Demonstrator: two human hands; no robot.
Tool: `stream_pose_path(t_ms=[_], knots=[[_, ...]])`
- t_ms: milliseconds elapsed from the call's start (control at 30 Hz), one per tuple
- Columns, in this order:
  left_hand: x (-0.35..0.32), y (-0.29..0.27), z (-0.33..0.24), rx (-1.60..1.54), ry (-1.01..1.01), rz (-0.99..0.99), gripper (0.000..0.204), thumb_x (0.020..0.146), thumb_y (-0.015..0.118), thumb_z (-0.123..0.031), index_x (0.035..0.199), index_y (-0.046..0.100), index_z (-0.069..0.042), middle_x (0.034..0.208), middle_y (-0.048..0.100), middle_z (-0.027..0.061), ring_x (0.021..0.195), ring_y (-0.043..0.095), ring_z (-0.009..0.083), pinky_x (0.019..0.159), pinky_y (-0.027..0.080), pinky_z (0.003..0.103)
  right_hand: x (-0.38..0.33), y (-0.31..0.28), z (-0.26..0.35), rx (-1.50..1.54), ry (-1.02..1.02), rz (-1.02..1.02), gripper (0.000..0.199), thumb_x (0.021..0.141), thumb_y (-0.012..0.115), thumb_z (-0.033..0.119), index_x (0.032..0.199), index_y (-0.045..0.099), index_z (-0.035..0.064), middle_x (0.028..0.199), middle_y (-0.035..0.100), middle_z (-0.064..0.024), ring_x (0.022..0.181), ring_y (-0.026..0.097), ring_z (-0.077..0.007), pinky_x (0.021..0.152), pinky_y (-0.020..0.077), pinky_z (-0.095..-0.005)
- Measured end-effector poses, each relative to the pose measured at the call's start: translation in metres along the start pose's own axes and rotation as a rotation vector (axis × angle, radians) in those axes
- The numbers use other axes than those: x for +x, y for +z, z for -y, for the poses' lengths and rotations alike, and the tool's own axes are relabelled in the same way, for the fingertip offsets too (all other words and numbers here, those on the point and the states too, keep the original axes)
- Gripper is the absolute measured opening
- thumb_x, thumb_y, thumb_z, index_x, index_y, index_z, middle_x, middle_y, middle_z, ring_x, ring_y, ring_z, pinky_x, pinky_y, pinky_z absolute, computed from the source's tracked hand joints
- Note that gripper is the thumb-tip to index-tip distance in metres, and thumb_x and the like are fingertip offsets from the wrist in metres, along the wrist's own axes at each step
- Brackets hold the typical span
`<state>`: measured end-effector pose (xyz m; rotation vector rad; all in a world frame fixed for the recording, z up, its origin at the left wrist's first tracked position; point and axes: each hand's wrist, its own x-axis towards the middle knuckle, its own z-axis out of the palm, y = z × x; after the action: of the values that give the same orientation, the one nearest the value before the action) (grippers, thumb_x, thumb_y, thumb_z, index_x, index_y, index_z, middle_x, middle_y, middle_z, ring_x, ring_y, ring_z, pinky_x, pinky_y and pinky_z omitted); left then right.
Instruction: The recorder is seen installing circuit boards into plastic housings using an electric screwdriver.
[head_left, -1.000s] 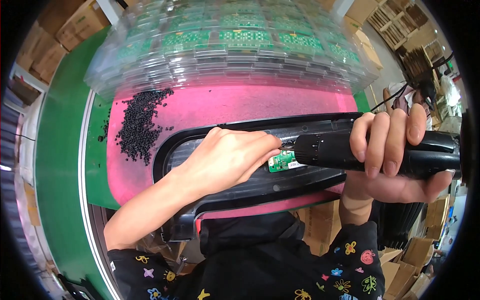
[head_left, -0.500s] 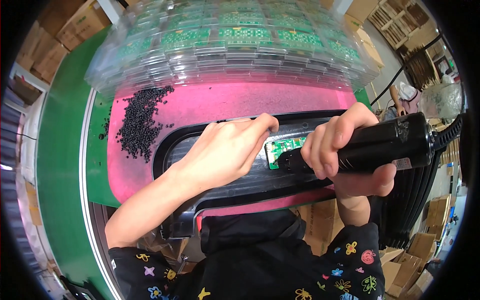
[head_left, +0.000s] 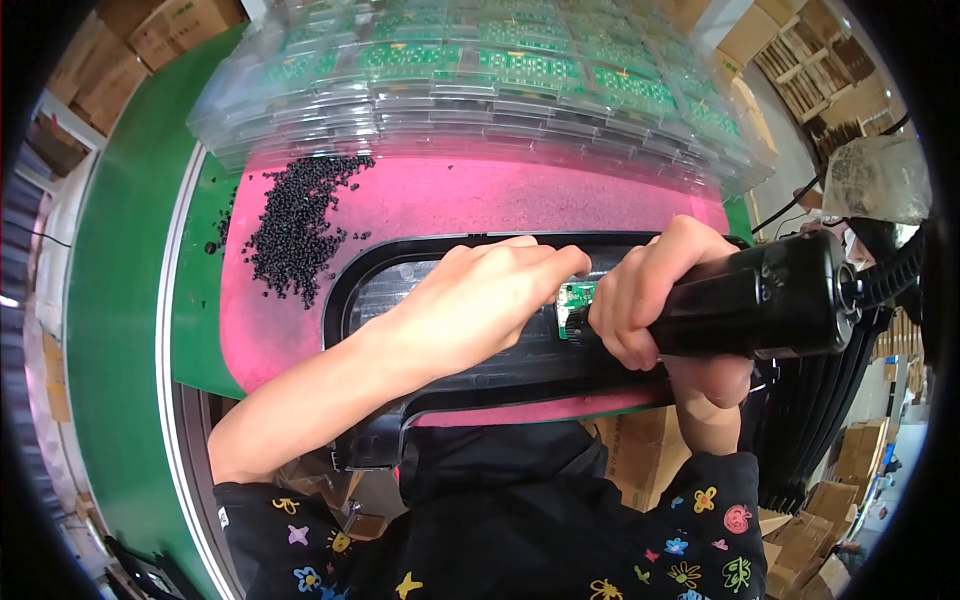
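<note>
My right hand (head_left: 635, 305) is wrapped round a black electric screwdriver (head_left: 750, 300), whose cable leaves its rear end at the right. The tool lies slanted over a small green circuit board (head_left: 577, 294), its dark tip by the board's near part. The board sits in a long black plastic housing (head_left: 480, 377) with a raised rim, and my right fingers cover much of it. My left hand (head_left: 475, 305) reaches across the housing with bent fingers held together beside the board's left edge. What those fingertips grip, if anything, is hidden beneath the hand.
The housing lies on a pink mat (head_left: 440, 200) on a green table (head_left: 125, 330). A pile of small black screws (head_left: 295, 230) spreads at the mat's left. Behind stand stacked clear plastic trays (head_left: 480, 110) holding green boards. Cardboard boxes (head_left: 185, 30) surround the table.
The whole view has shifted slightly. My right hand has come closer to my left over the board, hiding more of it, and the screwdriver's angle has changed. Both hands stay at the housing.
</note>
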<state>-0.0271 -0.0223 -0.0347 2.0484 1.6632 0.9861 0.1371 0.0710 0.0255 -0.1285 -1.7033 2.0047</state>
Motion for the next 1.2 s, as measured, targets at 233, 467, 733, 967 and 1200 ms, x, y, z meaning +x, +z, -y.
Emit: stream_pose_path(t_ms=[233, 467, 733, 967, 1200], knots=[[0.0, -0.001, -0.001, -0.003, 0.044, 0.08, 0.035, 0.08, 0.068, -0.008, 0.113, 0.057, -0.005, 0.089, 0.063, 0.0118, 0.084, 0.064, 0.032, 0.071, 0.053, 0.042, -0.012, 0.001, 0.004, -0.098, -0.057, -0.119, 0.071, 0.068, 0.075, 0.068, 0.092, 0.052, 0.0057, 0.059, 0.053, -0.0003, 0.045, 0.05, -0.0129, 0.044, 0.0393, -0.026], [0.005, -0.003, -0.012, -0.157, 0.181, -0.038, 0.035, 0.08, 0.071, -0.004, 0.112, 0.057, -0.003, 0.085, 0.063, 0.0101, 0.08, 0.066, 0.0272, 0.066, 0.054, 0.036, -0.009, -0.009, 0.016, 0.113, -0.517, -0.125, 0.057, 0.077, 0.069, 0.062, 0.091, 0.048, 0.0108, 0.053, 0.051, 0.0048, 0.038, 0.05, -0.0086, 0.041, 0.0409, -0.0219], [0.009, -0.005, -0.017, -0.357, 0.062, 0.05, 0.052, 0.081, 0.075, -0.013, 0.125, 0.049, -0.001, 0.101, 0.067, 0.0119, 0.094, 0.068, 0.0258, 0.085, 0.055, 0.036, -0.026, -0.024, 0.035, 0.037, -0.508, -0.166, 0.057, 0.078, 0.069, 0.06, 0.093, 0.048, 0.0089, 0.056, 0.053, 0.0033, 0.04, 0.051, -0.0101, 0.044, 0.0422, -0.0235], [0.005, -0.001, 0.002, -0.146, 0.28, -0.114, 0.073, 0.069, 0.08, -0.034, 0.115, 0.032, -0.003, 0.114, 0.047, 0.0177, 0.107, 0.045, 0.033, 0.096, 0.036, 0.047, -0.037, -0.073, 0.017, -0.063, -0.357, -0.172, 0.064, 0.084, 0.059, 0.065, 0.096, 0.047, 0.0026, 0.06, 0.052, -0.0009, 0.046, 0.047, -0.0109, 0.047, 0.0391, -0.025], [0.005, -0.007, -0.004, -0.012, 0.269, -0.16, 0.041, 0.069, 0.057, -0.001, 0.096, 0.027, -0.005, 0.097, 0.04, 0.0169, 0.08, 0.033, 0.0263, 0.077, 0.032, 0.039, -0.037, -0.08, 0.009, -0.034, -0.346, -0.17, 0.064, 0.084, 0.058, 0.064, 0.096, 0.047, 0.0025, 0.059, 0.051, -0.0012, 0.046, 0.048, -0.0121, 0.047, 0.0391, -0.0261]])
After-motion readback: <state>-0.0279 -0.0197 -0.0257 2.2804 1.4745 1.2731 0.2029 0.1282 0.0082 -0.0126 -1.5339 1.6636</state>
